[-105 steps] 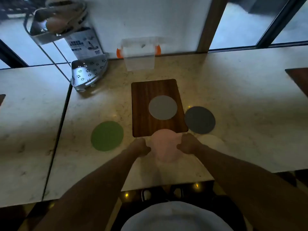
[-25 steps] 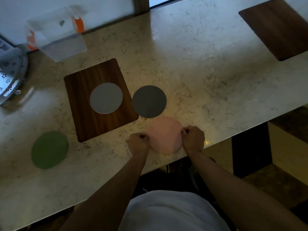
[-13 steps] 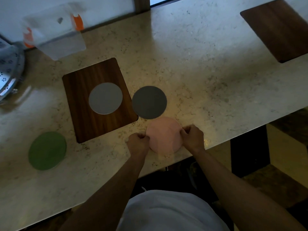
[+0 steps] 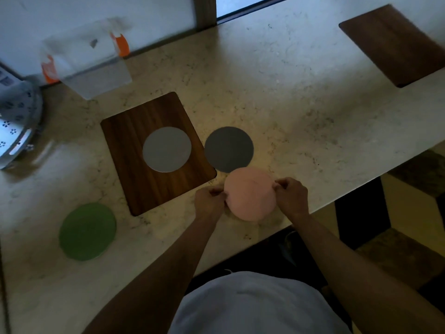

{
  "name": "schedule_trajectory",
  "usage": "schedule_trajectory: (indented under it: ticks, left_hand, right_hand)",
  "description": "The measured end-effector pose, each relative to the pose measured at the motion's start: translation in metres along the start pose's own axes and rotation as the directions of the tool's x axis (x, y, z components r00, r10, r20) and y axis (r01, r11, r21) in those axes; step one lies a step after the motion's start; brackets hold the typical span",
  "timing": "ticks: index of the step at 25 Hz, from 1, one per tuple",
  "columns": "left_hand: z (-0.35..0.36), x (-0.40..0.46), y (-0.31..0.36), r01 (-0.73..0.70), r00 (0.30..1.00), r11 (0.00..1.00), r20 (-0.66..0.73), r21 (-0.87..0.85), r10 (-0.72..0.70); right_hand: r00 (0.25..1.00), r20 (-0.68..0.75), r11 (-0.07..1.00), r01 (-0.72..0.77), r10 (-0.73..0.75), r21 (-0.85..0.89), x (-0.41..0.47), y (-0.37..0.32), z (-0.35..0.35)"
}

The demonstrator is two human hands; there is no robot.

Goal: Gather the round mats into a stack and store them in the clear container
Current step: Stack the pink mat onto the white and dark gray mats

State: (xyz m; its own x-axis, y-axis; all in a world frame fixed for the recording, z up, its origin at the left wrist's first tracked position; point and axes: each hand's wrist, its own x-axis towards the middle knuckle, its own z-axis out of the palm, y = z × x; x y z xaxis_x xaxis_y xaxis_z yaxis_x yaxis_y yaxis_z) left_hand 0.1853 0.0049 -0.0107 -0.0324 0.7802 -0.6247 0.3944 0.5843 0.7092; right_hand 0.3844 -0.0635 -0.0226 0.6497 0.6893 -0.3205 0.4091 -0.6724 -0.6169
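A pink round mat [image 4: 250, 194] is pinched at its left edge by my left hand [image 4: 209, 203] and at its right edge by my right hand [image 4: 292, 197], near the counter's front edge. Its far rim overlaps the near rim of a dark grey round mat [image 4: 228, 148]. A light grey round mat [image 4: 166, 149] lies on a brown wooden board [image 4: 134, 165]. A green round mat [image 4: 88, 231] lies at the left front. The clear container [image 4: 86, 59] with orange clips stands at the back left by the wall.
A perforated metal rack [image 4: 16, 126] sits at the far left. A second brown board [image 4: 395, 44] lies at the back right. The marble counter's front edge [image 4: 337, 198] runs diagonally just right of my right hand, with dark floor beyond it.
Over the last second both hands carried the pink mat a little away from me, so its far rim now overlaps the dark grey mat. The other mats have not moved.
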Motion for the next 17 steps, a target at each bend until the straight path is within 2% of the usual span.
schedule_trajectory:
  ticks: [5,10,13,17]
  left_hand:
    - [-0.017,0.012,0.011,-0.05,0.999,0.998,0.002,-0.05,0.05]
    - [-0.026,0.033,0.03,-0.073,0.996,0.997,-0.052,-0.039,0.071]
    - [-0.024,0.044,0.045,-0.053,0.993,0.997,-0.109,-0.062,0.046]
    - [-0.016,0.064,0.056,0.022,0.988,0.984,-0.149,-0.178,-0.049]
  right_hand:
    - [0.999,-0.037,1.0,-0.014,0.014,0.002,0.009,-0.026,0.011]
    - [0.998,-0.004,0.998,0.067,-0.067,0.013,0.044,-0.051,0.023]
    - [0.987,0.042,0.987,0.158,-0.158,-0.002,0.071,-0.065,0.027]
    - [0.963,0.089,0.965,0.259,-0.254,-0.048,0.108,-0.082,0.029]
